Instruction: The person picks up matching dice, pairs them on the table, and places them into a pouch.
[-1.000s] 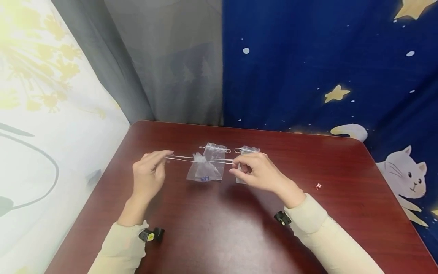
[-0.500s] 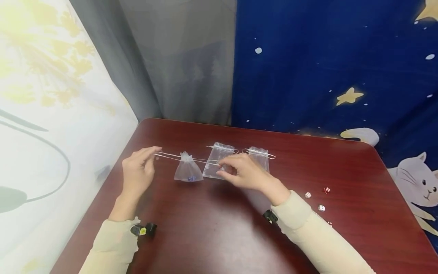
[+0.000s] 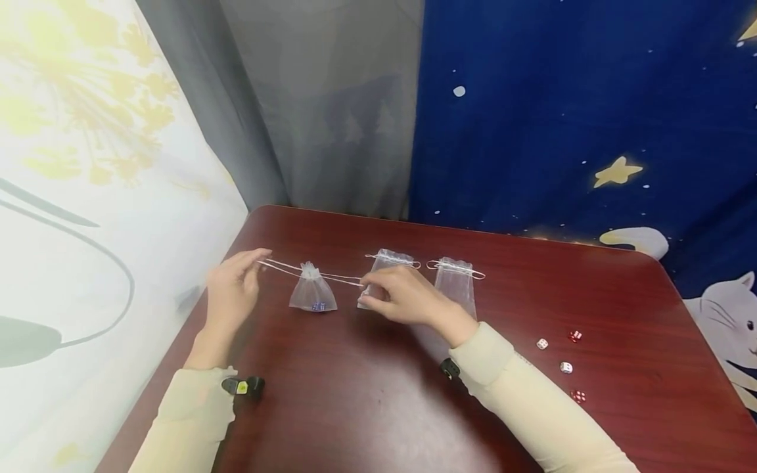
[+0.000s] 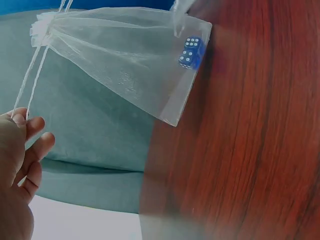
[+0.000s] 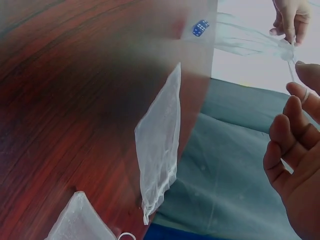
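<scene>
A sheer white drawstring pouch (image 3: pixel 309 293) hangs between my hands, its neck gathered tight. Blue dice (image 4: pixel 191 52) with white dots lie in its bottom corner. My left hand (image 3: pixel 232 286) pinches the drawstring loop on the left between thumb and fingertips. On the other side, my right hand (image 3: pixel 403 293) holds the opposite loop, which passes around its index finger (image 5: pixel 306 95) in the right wrist view. Both cords (image 4: pixel 31 80) run taut from the neck. Behind the right hand lies a second sheer pouch (image 3: pixel 384 261), partly covered by it.
A third sheer pouch (image 3: pixel 455 284) lies flat on the dark red table (image 3: pixel 367 407), right of the second. Farther right are white dice (image 3: pixel 566 368) and red dice (image 3: pixel 578 396) near the right sleeve. Curtains (image 3: pixel 331 105) hang behind the table's back edge.
The head view has turned right, so everything slides left and more dice show on the right. Relative to the flat pouches, both hands and the dice-filled pouch have moved left, with the cords still stretched.
</scene>
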`<state>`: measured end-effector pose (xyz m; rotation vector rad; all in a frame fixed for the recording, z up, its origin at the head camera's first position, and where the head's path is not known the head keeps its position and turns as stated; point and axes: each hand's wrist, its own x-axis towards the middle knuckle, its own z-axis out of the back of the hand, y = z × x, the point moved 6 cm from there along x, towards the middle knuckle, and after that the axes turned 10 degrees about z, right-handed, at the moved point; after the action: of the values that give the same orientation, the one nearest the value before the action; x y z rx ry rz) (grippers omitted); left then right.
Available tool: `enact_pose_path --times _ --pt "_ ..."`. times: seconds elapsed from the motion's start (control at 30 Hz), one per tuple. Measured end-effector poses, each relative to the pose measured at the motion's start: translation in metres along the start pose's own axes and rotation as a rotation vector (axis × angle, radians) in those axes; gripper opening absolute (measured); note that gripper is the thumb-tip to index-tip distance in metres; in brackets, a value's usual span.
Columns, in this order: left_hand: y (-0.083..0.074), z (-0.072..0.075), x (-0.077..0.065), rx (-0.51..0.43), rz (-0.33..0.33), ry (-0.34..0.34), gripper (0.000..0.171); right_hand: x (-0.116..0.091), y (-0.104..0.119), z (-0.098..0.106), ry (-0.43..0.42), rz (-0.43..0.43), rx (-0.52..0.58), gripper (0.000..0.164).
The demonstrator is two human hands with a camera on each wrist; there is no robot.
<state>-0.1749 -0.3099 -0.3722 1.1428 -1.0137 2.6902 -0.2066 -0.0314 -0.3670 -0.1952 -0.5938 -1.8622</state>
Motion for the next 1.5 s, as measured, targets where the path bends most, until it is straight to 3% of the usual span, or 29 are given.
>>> enact_pose_path --times 0.17,0.37,0.47,0.63,0.7,0.83,1.03,1.17,1.4,1.5 --pt "0.009 -0.010 0.003 0.033 0.048 0.085 0.027 0.003 -0.005 -0.004 0.029 -0.035 -0.013 0.025" --pt "0.012 -0.017 0.008 0.044 0.056 0.121 0.024 0.004 -0.011 -0.008 0.041 -0.069 0.004 0.039" --pt "0.016 -0.022 0.011 0.035 0.072 0.190 0.042 0.004 -0.015 -0.006 0.026 -0.091 0.011 0.047" --pt "0.028 -0.032 0.011 0.046 0.174 0.419 0.098 -0.001 -0.018 -0.001 -0.007 -0.132 -0.003 0.049" --pt "0.031 -0.035 0.010 0.071 0.197 0.476 0.104 -0.003 -0.019 0.001 -0.017 -0.144 0.006 0.047" --pt "0.028 -0.038 0.007 0.107 0.181 0.517 0.096 -0.011 -0.021 0.004 -0.026 -0.169 0.031 0.044" --pt "0.015 -0.037 0.008 0.048 0.161 0.515 0.087 -0.028 -0.024 0.008 -0.042 -0.197 0.039 0.034" --pt "0.000 -0.041 0.005 0.010 0.101 0.521 0.083 -0.041 -0.025 0.013 -0.077 -0.197 0.035 0.034" --pt "-0.040 -0.071 -0.025 0.056 -0.041 0.665 0.072 -0.063 -0.025 0.025 -0.136 -0.208 0.005 0.035" --pt "-0.054 -0.083 -0.037 0.071 -0.092 0.682 0.066 -0.071 -0.025 0.029 -0.130 -0.215 -0.032 0.034"
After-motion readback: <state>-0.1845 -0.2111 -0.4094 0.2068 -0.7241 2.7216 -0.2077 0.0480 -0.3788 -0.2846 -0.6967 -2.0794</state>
